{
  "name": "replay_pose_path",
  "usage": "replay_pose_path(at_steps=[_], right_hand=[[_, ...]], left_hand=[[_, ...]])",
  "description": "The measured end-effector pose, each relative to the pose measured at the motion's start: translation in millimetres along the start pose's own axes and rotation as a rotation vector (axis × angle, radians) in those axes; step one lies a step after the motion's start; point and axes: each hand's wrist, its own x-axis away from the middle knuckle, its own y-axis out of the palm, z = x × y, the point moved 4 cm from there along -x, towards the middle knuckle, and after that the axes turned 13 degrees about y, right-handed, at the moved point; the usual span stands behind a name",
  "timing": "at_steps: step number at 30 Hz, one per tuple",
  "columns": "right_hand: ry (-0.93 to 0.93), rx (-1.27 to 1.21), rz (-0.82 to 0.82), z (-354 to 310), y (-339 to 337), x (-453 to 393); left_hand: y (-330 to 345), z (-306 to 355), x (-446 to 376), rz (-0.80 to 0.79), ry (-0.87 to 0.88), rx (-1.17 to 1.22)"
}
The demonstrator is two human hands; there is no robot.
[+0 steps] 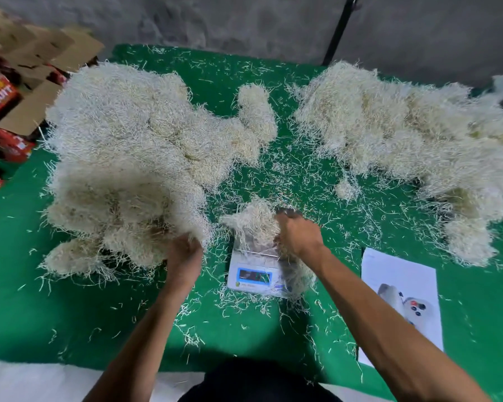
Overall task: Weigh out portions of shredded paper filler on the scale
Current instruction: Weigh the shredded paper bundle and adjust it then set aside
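Between heaps, scale [257,274], right hand [298,236] perhaps gripping

Open cardboard boxes [26,82] far left, printed paper sheet [401,297] right — green table [70,314]

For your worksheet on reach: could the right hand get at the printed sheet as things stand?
Probably yes. The sheet lies flat beside the right forearm with nothing on it, but the right hand is busy gripping filler over the scale.
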Motion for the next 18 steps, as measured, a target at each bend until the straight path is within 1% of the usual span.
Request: replay_pose_path(at_steps=[3,5,7,10,12,14,16,17,18], right_hand=[[-0.079,-0.008,-0.005,-3.6,-13.1,-8.6],[-0.11,-0.061,-0.005,-3.8,-18.1,-10.1],[-0.129,-0.053,-0.016,-2.5,-15.0,-6.4],[-0.147,-0.068,0.016,2.9,-10.0,3.1],[-0.183,-0.143,0.085,5.2,-15.5,11.8],[-0.258,-0.245,0.198,3.8,-27.8,21.9],[-0.327,-0.365,0.3,0.8,-44.8,30.9],[-0.362,-0.437,0.309,-2.2,-53.6,34.5],[-0.403,-0.507,0.264,-6.5,-60.8,37.3]], left_hand=[[3.4,1.7,8.5,-0.045,-0.012,0.011],[10.8,0.1,17.7,-0.097,-0.077,0.063],[17.6,0.3,26.1,-0.147,-0.152,0.091],[24.4,9.5,27.5,-0.113,-0.158,0.105],[28.9,21.1,23.6,-0.087,-0.121,0.126],[34.1,36.4,17.4,-0.099,-0.088,0.168],[38.3,51.6,7.1,-0.098,-0.101,0.207],[41.3,59.5,0.6,-0.096,-0.103,0.247],[45.1,67.1,-5.6,-0.109,-0.107,0.294]])
